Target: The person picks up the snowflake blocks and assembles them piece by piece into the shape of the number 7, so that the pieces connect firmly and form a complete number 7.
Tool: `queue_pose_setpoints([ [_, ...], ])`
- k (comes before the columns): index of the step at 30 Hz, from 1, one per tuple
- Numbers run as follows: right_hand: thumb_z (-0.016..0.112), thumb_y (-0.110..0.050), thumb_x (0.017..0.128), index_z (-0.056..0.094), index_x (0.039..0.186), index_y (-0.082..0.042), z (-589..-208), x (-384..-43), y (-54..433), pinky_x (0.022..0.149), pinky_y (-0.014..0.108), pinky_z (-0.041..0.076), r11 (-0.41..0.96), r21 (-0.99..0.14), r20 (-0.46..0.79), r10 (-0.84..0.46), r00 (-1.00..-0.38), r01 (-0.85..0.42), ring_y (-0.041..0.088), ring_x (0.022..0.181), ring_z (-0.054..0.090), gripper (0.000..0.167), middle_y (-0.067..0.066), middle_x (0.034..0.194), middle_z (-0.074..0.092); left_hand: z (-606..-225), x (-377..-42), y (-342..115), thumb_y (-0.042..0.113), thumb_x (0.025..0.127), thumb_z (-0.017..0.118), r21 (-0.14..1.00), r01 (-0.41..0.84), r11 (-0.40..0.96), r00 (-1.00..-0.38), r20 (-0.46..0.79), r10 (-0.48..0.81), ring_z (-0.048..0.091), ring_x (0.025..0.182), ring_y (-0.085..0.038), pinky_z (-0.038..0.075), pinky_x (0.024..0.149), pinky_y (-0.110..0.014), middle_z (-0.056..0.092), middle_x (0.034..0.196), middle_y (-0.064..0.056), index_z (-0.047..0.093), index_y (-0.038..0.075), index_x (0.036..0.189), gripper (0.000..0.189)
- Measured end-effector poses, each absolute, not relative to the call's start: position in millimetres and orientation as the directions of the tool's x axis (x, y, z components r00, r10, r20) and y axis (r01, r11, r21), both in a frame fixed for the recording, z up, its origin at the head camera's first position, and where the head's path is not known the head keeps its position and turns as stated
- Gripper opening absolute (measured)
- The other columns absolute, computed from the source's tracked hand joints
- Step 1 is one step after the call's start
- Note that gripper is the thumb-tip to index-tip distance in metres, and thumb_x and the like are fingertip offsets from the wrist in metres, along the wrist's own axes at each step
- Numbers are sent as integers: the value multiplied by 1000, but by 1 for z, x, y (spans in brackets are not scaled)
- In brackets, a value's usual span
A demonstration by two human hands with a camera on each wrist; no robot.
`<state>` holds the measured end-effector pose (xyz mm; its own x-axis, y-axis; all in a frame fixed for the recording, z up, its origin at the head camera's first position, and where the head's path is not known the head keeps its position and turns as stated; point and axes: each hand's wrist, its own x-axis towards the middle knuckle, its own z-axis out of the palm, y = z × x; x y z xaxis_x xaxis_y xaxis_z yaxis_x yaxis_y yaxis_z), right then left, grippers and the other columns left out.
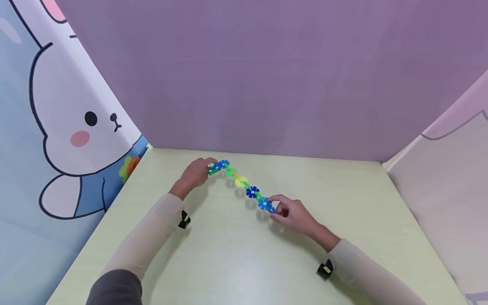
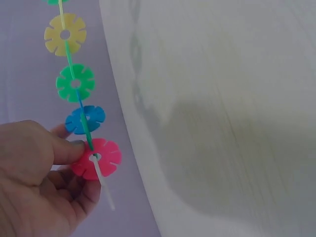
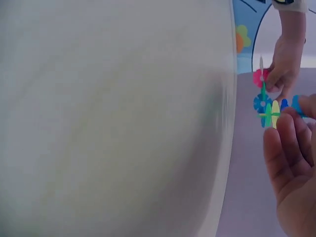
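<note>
A chain of slotted plastic snowflake discs in blue, green and yellow stretches between my hands, held above the table. My left hand holds its far left end. In the left wrist view, the thumb and fingers pinch a pink disc, with a white disc seen edge-on beyond it. Blue, green and yellow discs lead away from there. My right hand pinches the near right end at a blue disc; in the right wrist view its fingertips partly cover that end.
The pale table lies beneath both hands. A purple panel rises behind it. On the left stands a sheet with a cartoon rabbit, on the right another printed sheet. Black wrist devices sit by the cuffs.
</note>
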<state>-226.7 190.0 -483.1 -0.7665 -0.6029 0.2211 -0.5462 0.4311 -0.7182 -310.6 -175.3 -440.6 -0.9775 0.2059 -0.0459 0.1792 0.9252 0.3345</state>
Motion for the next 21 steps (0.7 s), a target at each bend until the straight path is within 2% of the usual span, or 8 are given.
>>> queue_pose_setpoints([
  [5,77,-14,91,61,131,-10,-483,-220,188,64,21,56,395,-736,153,-693,-704,-549,-2,66,59,43,-8,77,69,-446,-322,-170,0,102,50,347,222,911,-966,-45,253,64,111,-34,54,100,-50,66,125,-18,52,17,147,48],
  [10,79,-20,91,60,129,-10,-482,-212,183,69,21,57,398,-752,84,-734,-674,-526,-3,70,60,43,-9,78,69,-454,-332,-163,2,104,51,348,249,904,-957,-57,285,64,112,-31,54,102,-49,66,123,-15,55,22,144,45],
  [15,80,-22,90,59,125,-11,-480,-207,179,69,20,55,406,-764,38,-747,-664,-501,-1,69,58,42,-10,78,68,-454,-337,-156,2,105,49,337,294,894,-944,-45,327,63,115,-33,53,104,-50,66,124,-14,55,22,144,44],
  [21,83,-23,86,58,120,-10,-481,-200,174,69,19,55,450,-760,-1,-723,-691,-470,-2,69,59,44,-10,78,68,-453,-343,-144,3,105,50,322,329,888,-931,-45,362,61,116,-31,51,106,-49,64,127,-12,56,23,143,44],
])
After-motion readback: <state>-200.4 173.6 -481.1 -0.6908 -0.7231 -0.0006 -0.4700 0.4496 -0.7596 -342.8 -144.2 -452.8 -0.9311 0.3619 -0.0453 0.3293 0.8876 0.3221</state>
